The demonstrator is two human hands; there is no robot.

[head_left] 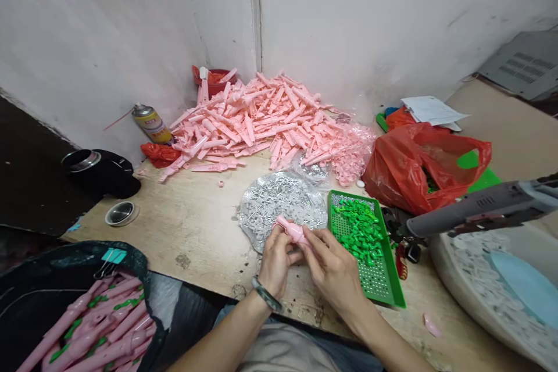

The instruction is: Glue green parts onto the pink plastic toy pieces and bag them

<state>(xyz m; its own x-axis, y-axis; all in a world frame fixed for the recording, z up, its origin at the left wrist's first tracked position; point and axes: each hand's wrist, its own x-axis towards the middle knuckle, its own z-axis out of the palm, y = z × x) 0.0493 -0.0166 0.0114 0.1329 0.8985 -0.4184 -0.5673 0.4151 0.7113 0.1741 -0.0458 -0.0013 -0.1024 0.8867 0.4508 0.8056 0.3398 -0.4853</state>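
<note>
A pink plastic part (pixel 293 231) is held between both hands above the front of the table. My left hand (pixel 275 258) wears a bangle at the wrist and has its fingers closed round one end of the part. My right hand (pixel 332 261) pinches the other end with thumb and fingers. Just beyond my hands lies a round silver tray (pixel 250 200) of metal pins and small pale pieces. Beside my right hand stands a green perforated tray (pixel 383 290) with many small green parts (pixel 360 226).
A big heap of pink parts (pixel 261 116) lies against the wall. At left are a spray can (pixel 151 123) and a black bag (pixel 139 253) of pink-and-green pieces. To the right are a red plastic bag (pixel 405 163), a grey power tool (pixel 475 206) and a large basin (pixel 462 296).
</note>
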